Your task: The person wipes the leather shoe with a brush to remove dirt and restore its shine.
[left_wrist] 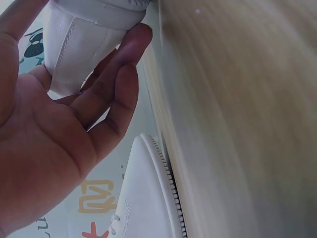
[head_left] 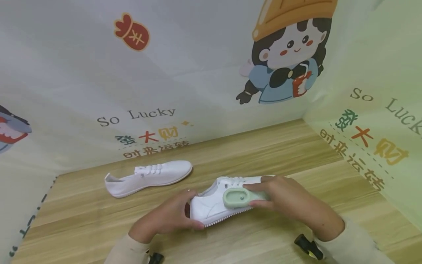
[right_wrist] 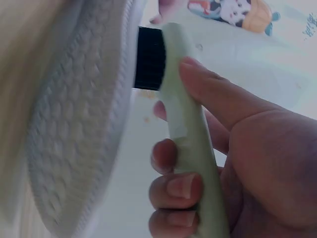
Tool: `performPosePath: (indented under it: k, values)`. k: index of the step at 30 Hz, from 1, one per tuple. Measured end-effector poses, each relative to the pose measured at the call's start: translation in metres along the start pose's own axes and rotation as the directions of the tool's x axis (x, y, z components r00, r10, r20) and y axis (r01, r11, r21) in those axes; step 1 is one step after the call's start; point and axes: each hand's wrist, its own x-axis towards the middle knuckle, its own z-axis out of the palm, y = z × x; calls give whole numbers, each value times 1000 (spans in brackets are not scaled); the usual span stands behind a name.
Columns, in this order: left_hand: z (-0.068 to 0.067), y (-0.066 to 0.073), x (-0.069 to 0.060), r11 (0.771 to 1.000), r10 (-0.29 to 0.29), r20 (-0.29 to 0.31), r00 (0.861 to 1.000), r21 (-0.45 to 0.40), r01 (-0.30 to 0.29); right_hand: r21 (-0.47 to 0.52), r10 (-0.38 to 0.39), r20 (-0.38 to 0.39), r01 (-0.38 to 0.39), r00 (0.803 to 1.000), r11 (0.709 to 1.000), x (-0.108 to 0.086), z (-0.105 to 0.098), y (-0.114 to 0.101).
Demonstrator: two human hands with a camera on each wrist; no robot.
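Note:
A white lace-up shoe (head_left: 207, 207) is held above the wooden table, tilted so that its textured sole (right_wrist: 79, 119) shows in the right wrist view. My left hand (head_left: 168, 216) grips it round the heel (left_wrist: 81, 49), thumb on one side and fingers on the other. In my right hand (head_left: 285, 192) is a pale green brush (head_left: 233, 198), its handle (right_wrist: 198, 163) wrapped by the fingers. Black bristles (right_wrist: 149, 58) touch the shoe's side, just above the sole edge. The toe is partly hidden behind the right hand in the head view.
A second white shoe (head_left: 171, 172) stands upright on the wooden table (head_left: 82, 220), behind and left of the held one. Printed cloth walls (head_left: 204, 91) rise at the back and both sides. Black devices (head_left: 308, 246) sit at the wrists.

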Motion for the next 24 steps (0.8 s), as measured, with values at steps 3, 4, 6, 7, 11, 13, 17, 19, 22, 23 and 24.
performPosePath:
  k: [3, 4, 6, 7, 11, 13, 17, 19, 22, 23, 24]
  values:
    - [0, 1, 0, 1000, 10, -9, 1000, 23, -10, -33, -32, -17, 32, 999, 999, 2, 7, -6]
    - [0, 1, 0, 1000, 11, -10, 1000, 29, -11, -35, -44, -23, 43, 999, 998, 3, 9, -8]
    - [1, 1, -1, 999, 14, -6, 1000, 32, -14, -36, -71, -45, 69, 996, 997, 4, 15, -12]
    - [1, 1, -1, 999, 13, -3, 1000, 34, -13, -33, -85, -57, 83, 995, 996, 5, 17, -14]
    - [2, 0, -2, 999, 8, -2, 1000, 34, -8, -17, -137, -116, 136, 984, 991, 9, 29, -22]
    - [3, 0, -3, 999, 6, -5, 1000, 32, -6, -15, -163, -149, 163, 975, 987, 11, 34, -26]
    - [3, 0, -5, 1000, 5, -5, 1000, 20, -5, -36, -208, -196, 205, 958, 978, 12, 44, -33]
    - [3, 0, -5, 1000, 4, -3, 1000, 1, -4, -35, -209, -210, 206, 955, 978, 12, 46, -34]
    - [3, 0, -4, 1000, 3, -5, 1000, -13, -3, -14, -193, -211, 194, 958, 981, 11, 46, -34]
    - [3, 0, -4, 1000, 2, -4, 1000, -17, -2, -3, -181, -206, 185, 962, 983, 10, 45, -34]
    - [3, 0, -4, 1000, 1, -3, 1000, -16, -1, 12, -172, -199, 178, 965, 984, 10, 44, -33]
